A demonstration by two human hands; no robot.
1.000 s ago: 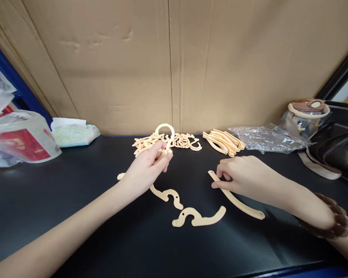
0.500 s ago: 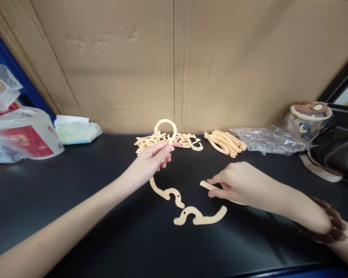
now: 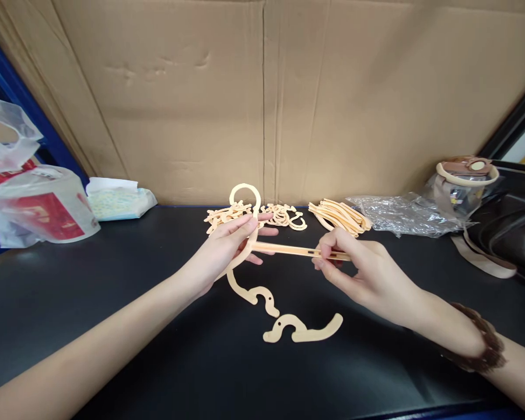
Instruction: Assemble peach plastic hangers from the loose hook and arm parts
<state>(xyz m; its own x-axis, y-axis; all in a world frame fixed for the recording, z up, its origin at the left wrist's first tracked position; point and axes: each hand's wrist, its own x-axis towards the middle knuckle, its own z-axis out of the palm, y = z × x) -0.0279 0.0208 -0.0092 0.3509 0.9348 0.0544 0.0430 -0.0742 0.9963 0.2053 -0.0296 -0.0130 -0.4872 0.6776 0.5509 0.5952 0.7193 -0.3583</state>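
Note:
My left hand (image 3: 225, 248) is closed around the stem of a pale wooden hook piece (image 3: 245, 198), whose round loop stands up above my fingers. In my right hand (image 3: 359, 268) I pinch one end of a long thin wooden bar (image 3: 289, 250), held level above the table; its other end meets the hook piece at my left fingers. Two curved wooden pieces lie flat on the black table (image 3: 114, 303) below my hands, one (image 3: 251, 291) nearer my left hand and one (image 3: 304, 329) closer to me.
A heap of small wooden hook parts (image 3: 280, 214) and a stack of curved wooden bars (image 3: 339, 217) lie at the back by the cardboard wall (image 3: 262, 99). Crumpled clear plastic (image 3: 402, 213), a lidded jar (image 3: 461, 178) and a dark bag (image 3: 507, 224) sit right; tissues (image 3: 118, 198) and plastic bags (image 3: 30, 204) left.
My right hand has lifted the long bar off the table and swung it level, bringing its free end up to the hook piece in my left hand.

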